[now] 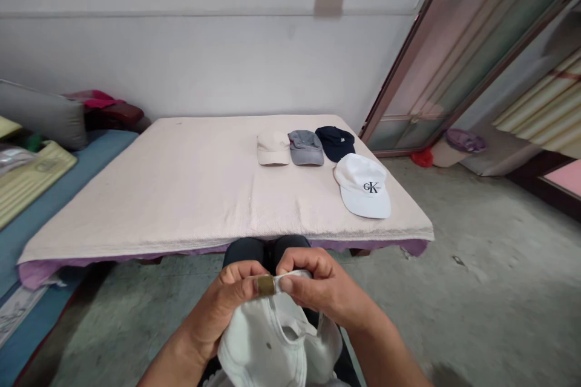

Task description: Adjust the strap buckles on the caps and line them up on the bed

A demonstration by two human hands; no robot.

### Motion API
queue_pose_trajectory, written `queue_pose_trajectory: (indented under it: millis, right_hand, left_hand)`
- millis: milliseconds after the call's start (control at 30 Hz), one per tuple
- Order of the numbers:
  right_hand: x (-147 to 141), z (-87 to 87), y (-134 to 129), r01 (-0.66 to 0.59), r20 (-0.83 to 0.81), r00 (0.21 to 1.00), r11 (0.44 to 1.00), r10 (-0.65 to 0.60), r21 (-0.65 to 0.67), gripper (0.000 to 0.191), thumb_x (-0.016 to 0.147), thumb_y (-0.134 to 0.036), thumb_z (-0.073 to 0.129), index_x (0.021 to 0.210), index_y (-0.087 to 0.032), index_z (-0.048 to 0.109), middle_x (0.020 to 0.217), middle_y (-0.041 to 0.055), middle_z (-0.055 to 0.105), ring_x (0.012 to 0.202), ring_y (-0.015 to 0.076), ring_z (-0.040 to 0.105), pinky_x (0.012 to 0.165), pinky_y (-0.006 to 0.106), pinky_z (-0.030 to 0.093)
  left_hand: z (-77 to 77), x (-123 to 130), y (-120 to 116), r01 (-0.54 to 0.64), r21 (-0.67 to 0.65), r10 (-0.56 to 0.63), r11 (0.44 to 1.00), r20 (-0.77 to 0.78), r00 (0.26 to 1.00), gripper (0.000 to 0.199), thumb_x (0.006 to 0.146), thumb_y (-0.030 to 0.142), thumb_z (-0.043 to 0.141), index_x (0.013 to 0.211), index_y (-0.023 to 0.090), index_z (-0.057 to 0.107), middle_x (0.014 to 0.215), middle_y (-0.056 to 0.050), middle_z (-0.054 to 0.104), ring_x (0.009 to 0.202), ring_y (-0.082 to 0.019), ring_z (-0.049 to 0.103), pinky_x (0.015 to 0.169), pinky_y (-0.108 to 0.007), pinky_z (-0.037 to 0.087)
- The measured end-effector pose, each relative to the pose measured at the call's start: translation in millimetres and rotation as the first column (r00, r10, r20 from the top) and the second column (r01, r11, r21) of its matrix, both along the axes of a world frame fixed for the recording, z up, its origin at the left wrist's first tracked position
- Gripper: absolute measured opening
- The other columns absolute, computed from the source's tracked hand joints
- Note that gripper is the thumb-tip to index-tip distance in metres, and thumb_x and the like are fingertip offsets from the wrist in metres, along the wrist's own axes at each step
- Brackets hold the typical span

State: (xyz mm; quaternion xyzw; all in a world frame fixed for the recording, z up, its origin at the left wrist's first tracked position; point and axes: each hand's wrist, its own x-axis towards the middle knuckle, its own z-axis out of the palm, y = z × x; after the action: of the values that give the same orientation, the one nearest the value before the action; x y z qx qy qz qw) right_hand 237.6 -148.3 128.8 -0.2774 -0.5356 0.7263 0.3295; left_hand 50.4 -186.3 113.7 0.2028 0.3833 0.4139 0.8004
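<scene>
A pale, whitish cap [254,338] hangs between my two hands above my lap, its back strap uppermost. My left hand [227,293] pinches the strap beside a brass-coloured buckle [265,285]. With thumb and fingers, my right hand [315,284] grips the strap just to the right of that buckle. Beyond my knees, on the covered table, lie a beige cap [273,148], a grey cap [306,147], a navy cap [336,143] and a white cap with black letters [363,186]. The held cap's brim is out of sight.
A cream cloth [181,187] covers the low table in front of me. To the left is a blue-covered seat [104,160] with a grey cushion [43,112]. Sliding door panels [422,66] and a lidless-looking bin [449,151] stand at the right, on concrete floor.
</scene>
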Motion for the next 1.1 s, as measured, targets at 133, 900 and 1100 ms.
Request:
queue_pose_trajectory:
  millis: [133,900,1100]
  right_hand:
    - [-3,-0.6,-1,0.084,0.039,0.996,0.996,-0.083,-0.019,0.026,0.08,-0.037,0.067,0.07,-0.015,0.056,0.052,-0.0071,0.036,0.045,0.0048,0.026,0.041,0.019,0.019]
    - [-6,-10.8,-3,0.015,-0.168,0.984,0.971,-0.056,-0.237,0.023,0.082,-0.034,0.069,0.081,-0.015,0.057,0.052,-0.0071,0.048,0.039,0.0025,0.03,0.037,0.016,0.024]
    - [-6,-9.9,-2,0.059,-0.083,0.994,0.981,-0.075,-0.182,0.028,0.081,-0.037,0.068,0.071,-0.014,0.056,0.051,-0.0069,0.047,0.039,0.0019,0.032,0.037,0.016,0.023]
  left_hand:
    - [-0.1,-2,-2,-0.001,-0.009,0.001,1.0,-0.025,1.0,0.021,0.065,0.029,0.08,0.075,0.014,0.069,0.061,-0.003,0.065,0.049,-0.01,0.055,0.049,-0.021,0.042]
    - [-3.4,1,1,0.0,0.023,-0.003,1.0,0.104,0.995,0.011,0.076,0.025,0.065,0.077,0.014,0.067,0.067,-0.005,0.067,0.056,-0.013,0.058,0.057,-0.024,0.044]
    - [-5.4,0,0,-0.029,0.029,0.026,0.999,0.093,0.995,0.013,0.08,0.027,0.061,0.078,0.015,0.065,0.066,-0.003,0.063,0.056,-0.012,0.056,0.059,-0.024,0.045]
